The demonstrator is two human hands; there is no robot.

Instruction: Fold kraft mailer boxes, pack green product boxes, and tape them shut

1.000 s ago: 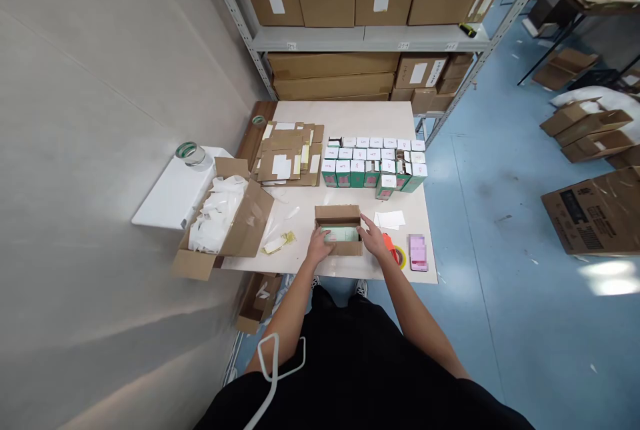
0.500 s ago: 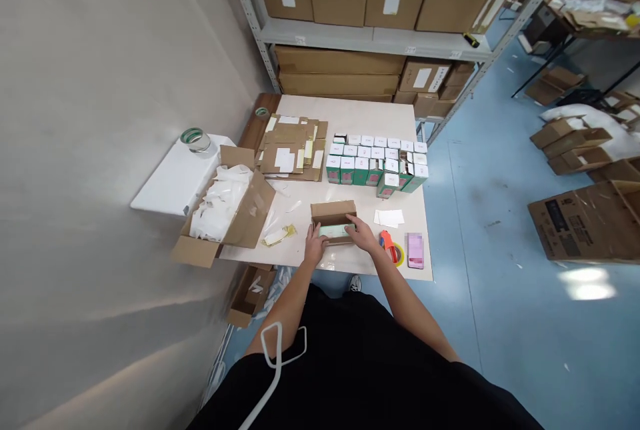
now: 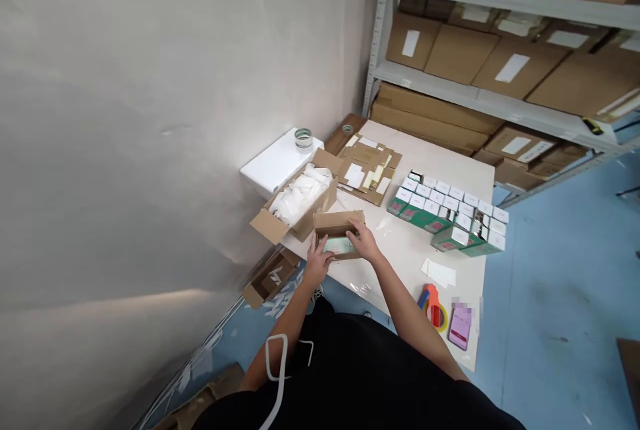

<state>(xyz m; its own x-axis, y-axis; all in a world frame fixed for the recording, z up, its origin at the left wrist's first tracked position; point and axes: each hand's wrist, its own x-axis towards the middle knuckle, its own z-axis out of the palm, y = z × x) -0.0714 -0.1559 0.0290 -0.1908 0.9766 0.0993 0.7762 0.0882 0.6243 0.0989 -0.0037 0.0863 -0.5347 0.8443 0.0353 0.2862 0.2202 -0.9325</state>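
A small open cardboard box [image 3: 340, 219] sits near the table's left front edge, its flap raised on the far side. Inside it lies a pale green carton [image 3: 339, 245]. My left hand [image 3: 319, 261] grips the box's left end, with fingers reaching over the rim onto the carton. At the right end, my right hand [image 3: 364, 242] holds the wall with its fingertips over the edge. Parts of the box are hidden beneath both hands.
Left of my hands stands a carton of white packing material [image 3: 305, 193]. Flattened cardboard [image 3: 367, 167] lies behind. Several green-and-white boxes [image 3: 447, 213], white slips [image 3: 439, 273], an orange tape dispenser [image 3: 433, 303] and a phone [image 3: 461, 327] are on the right. Shelving [image 3: 450, 80] borders the back.
My view has swung to the left. The cardboard box, with both hands on it, has moved left across the table, nearer the carton of packing material.
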